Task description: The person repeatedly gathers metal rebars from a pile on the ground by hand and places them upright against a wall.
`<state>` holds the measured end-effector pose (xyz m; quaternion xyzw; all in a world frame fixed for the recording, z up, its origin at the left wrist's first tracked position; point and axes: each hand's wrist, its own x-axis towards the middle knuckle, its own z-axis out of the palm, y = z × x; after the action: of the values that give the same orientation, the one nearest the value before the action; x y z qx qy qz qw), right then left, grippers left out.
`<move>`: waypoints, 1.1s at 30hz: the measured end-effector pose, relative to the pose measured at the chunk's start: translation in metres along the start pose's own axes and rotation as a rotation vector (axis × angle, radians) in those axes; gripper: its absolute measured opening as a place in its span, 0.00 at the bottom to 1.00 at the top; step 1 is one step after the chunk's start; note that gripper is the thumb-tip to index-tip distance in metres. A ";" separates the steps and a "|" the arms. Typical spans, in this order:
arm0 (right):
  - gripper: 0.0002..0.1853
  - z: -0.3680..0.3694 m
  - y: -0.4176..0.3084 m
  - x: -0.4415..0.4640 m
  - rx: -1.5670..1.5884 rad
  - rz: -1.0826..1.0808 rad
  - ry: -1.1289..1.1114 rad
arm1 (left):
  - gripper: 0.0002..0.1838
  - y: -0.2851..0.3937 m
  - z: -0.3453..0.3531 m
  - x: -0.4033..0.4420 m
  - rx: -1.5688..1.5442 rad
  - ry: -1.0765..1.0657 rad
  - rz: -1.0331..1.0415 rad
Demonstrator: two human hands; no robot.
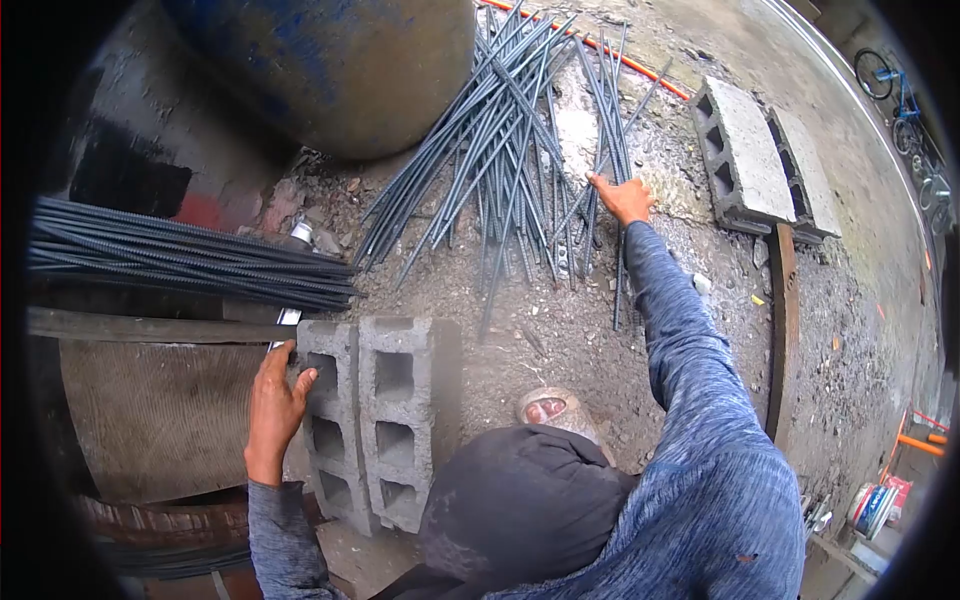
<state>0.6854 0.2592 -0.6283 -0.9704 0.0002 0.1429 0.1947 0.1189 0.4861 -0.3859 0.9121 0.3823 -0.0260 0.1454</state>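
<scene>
My left hand rests at the left edge of a hollow concrete block, thumb apart from the fingers, gripping nothing that I can see. A second hollow block stands against it on the right. Out in front, my right hand is stretched over a few loose steel rebars, its fingers apart and the foremost fingertip at the bars. Whether it touches them I cannot tell. Left of that hand lies a large crossed heap of cut rebars.
A big drum stands behind the heap. Bundled rebars lie at left. Two more concrete blocks and a wooden strip are at right. My dark-clothed knee and foot are close below. An orange pipe runs behind.
</scene>
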 end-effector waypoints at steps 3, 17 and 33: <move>0.60 0.011 -0.018 -0.013 0.005 0.032 0.038 | 0.28 0.003 -0.001 0.003 -0.041 -0.015 0.001; 0.51 0.012 -0.018 -0.009 -0.021 0.124 0.003 | 0.27 0.012 0.004 0.007 -0.037 -0.033 0.005; 0.31 0.017 0.011 0.033 -0.041 -0.130 -0.003 | 0.25 -0.010 0.001 0.001 -0.129 -0.013 -0.023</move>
<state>0.7115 0.2572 -0.6571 -0.9719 -0.0662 0.1315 0.1839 0.1121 0.4931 -0.3893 0.8963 0.3928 -0.0089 0.2058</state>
